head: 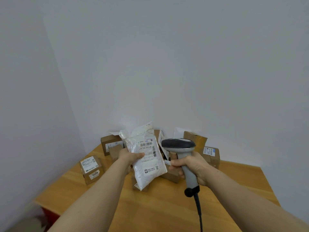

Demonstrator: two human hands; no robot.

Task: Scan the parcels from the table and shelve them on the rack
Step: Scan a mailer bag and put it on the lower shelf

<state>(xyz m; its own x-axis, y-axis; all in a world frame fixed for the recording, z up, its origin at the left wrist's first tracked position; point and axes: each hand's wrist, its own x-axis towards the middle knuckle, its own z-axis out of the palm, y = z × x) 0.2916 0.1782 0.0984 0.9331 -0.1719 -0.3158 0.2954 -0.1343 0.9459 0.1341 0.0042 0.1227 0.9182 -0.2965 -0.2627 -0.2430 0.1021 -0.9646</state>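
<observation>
My left hand (129, 158) grips a white plastic mailer parcel (147, 166) by its left edge, thumb across the front, and holds it upright above the table with the barcode label facing me. My right hand (192, 166) grips the handle of a grey barcode scanner (178, 145). The scanner's dark head sits just right of the parcel's label, level with it. A black cable (199, 211) hangs from the handle's base. No rack is in view.
A wooden table (167, 206) stands in a corner of white walls. Several brown cardboard boxes lie on it: one marked 1006 (92, 169) at the left, one (109, 144) at the back, others (211, 156) at the right.
</observation>
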